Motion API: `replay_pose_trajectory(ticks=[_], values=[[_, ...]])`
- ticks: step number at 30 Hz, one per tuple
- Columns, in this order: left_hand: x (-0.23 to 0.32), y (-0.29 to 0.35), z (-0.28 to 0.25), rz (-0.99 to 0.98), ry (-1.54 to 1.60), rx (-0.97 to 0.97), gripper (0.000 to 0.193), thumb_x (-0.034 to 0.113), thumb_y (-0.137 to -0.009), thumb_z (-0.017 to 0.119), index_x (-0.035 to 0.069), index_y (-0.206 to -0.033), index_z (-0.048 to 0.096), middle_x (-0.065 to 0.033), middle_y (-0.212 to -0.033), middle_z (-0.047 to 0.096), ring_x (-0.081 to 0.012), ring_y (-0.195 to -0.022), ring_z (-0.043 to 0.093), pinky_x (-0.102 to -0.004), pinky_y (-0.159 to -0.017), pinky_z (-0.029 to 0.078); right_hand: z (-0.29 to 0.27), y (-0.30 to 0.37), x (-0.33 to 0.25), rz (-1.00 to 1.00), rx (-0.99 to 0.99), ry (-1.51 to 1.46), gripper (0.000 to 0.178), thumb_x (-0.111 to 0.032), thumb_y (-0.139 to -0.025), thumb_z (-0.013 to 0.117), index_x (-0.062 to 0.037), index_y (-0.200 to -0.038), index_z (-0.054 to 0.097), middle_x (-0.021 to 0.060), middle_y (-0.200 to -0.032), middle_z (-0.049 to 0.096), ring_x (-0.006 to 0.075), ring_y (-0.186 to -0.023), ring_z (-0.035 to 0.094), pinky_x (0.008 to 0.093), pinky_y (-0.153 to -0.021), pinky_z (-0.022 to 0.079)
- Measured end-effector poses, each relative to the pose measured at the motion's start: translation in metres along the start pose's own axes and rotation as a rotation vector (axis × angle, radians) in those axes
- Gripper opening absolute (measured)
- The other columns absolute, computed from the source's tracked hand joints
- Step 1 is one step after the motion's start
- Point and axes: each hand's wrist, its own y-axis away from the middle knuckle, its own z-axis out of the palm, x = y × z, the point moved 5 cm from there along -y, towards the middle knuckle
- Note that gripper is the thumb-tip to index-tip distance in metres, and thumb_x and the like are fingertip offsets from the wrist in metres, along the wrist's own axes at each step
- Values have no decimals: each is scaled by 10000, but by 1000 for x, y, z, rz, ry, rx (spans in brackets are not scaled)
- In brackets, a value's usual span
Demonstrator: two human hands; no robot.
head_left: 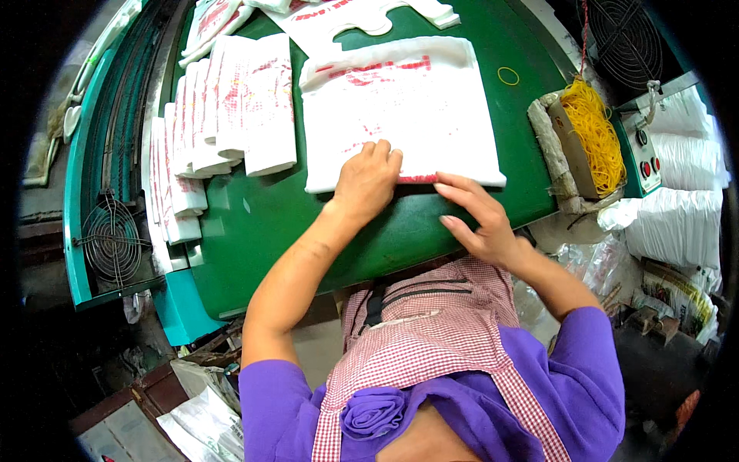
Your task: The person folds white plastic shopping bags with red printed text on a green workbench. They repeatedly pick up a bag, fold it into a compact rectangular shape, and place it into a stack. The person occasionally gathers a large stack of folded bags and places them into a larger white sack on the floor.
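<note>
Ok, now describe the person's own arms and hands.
The left hand and right hand are bare, without gloves. Short purple sleeves cover the upper arms down to about the elbows, and the forearms are uncovered. A faint, small mark shows on the left one.

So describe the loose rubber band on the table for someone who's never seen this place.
Start with the big green table. Just right of the flat white plastic bundle under the left hand, toward the far side, find a thin yellow rubber band. Unlike the heaped yellow bands in the box farther right, it lies alone on the green.
</note>
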Motion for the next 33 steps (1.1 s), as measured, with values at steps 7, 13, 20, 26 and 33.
replay_pose_trajectory(ticks=[7, 13, 20, 26, 33], values=[[-25, 29, -10, 121, 470, -111, 281, 36, -693, 660, 68, -972, 638, -127, -1239, 520, -371, -1182, 473, -430, -948, 431, -3, 13, 88, 748, 358, -1572, 533, -292, -931, 565, 30, -1323, 399, 192, -1232, 553, 274, -1108, 582, 387, -912, 512], [-21, 67, -25, 139, 418, -432, 348, 196, -677, 738, 131, -1014, 684, -155, -1463, 330, -419, -1383, 198, -563, -1076, 210, -15, 1, 52, 315, -221, -408, 666, 58, -717, 642, -95, -1345, 479, 91, -1408, 456, 273, -1314, 408, 423, -1092, 328], [-6, 23, -67, 256, 28, -219, 267, 79, -615, 659, 99, -877, 609, -101, -1085, 587, -296, -1029, 551, -411, -801, 464, -21, -6, 58, -259, -581, 329, 415, -96, -873, 480, -168, -1277, 543, 106, -1422, 433, 274, -1321, 403, 476, -1102, 282], [-14, -12, -29, 294, 210, -515, 253, 127, -661, 681, 47, -901, 668, -163, -1253, 553, -343, -1093, 546, -456, -914, 446, -37, -18, 55, -205, -709, 189, 410, -111, -844, 509, -45, -1248, 539, 183, -1386, 454, 360, -1338, 350, 431, -1082, 295], [36, 53, -35, 225, 245, -415, 488, 97, -672, 598, 46, -1157, 573, -250, -1190, 570, -370, -1036, 582, -449, -852, 488, -7, 15, -14, -5, -547, 665, 599, -428, -789, 655, 16, -1182, 570, 232, -1259, 535, 405, -1231, 447, 423, -1000, 404]])
